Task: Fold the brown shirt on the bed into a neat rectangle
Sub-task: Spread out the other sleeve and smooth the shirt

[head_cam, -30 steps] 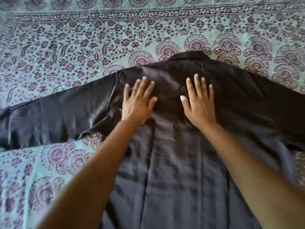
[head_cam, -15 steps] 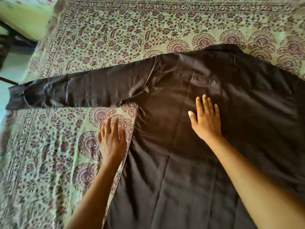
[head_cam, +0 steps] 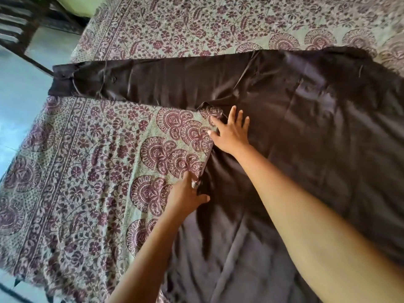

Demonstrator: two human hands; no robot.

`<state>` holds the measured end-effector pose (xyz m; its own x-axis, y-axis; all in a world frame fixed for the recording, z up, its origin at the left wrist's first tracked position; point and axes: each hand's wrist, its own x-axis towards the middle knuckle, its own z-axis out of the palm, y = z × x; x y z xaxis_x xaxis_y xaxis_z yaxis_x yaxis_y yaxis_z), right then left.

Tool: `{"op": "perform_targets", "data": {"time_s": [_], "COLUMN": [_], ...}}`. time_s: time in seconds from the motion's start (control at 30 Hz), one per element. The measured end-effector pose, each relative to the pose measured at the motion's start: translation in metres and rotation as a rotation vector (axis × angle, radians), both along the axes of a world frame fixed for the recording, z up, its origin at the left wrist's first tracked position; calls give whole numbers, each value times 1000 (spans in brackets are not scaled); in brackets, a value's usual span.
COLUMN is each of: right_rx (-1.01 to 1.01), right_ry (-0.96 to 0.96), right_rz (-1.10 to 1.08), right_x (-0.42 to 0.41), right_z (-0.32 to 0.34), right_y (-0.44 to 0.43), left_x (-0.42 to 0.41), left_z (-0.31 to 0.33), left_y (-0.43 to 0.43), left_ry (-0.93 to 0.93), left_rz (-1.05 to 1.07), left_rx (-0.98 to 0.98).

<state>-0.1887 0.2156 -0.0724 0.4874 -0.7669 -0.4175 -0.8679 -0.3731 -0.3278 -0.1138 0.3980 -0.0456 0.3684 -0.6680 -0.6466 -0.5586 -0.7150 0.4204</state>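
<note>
left hand (head_cam: 185,199) at brown shirt (head_cam: 317,138) edge, grip hidden; right hand (head_cam: 232,133) flat, fingers spread

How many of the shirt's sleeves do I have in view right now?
1. A sleeve of the brown shirt lies stretched flat toward the left edge of the bed. The other may be past the picture's right edge, out of view.

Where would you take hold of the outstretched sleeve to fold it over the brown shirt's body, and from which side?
Take the cuff, the free end of the sleeve, coming from the left edge of the bed. The sleeve lies flat and straight, so lifting that end should carry its whole length over the brown shirt without bunching.
</note>
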Motion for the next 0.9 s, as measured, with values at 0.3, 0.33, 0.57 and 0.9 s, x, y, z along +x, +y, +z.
{"op": "perform_targets", "data": {"time_s": [0.3, 0.33, 0.57, 0.9], "right_rx": [17, 2, 55, 230], "right_ry": [-84, -120, -397, -489], "right_rz": [-182, -207, -638, -728], "right_x": [-8, -15, -63, -129], "right_z": [22, 28, 48, 29], "right_y": [-4, -4, 0, 24], "left_x": [8, 10, 1, -113], "left_z": [8, 10, 29, 47], "left_y": [26, 36, 112, 208], "left_ry": [167, 256, 172, -306], "left_rz": [-121, -105, -452, -809], "left_rx": [-48, -21, 286, -371]}}
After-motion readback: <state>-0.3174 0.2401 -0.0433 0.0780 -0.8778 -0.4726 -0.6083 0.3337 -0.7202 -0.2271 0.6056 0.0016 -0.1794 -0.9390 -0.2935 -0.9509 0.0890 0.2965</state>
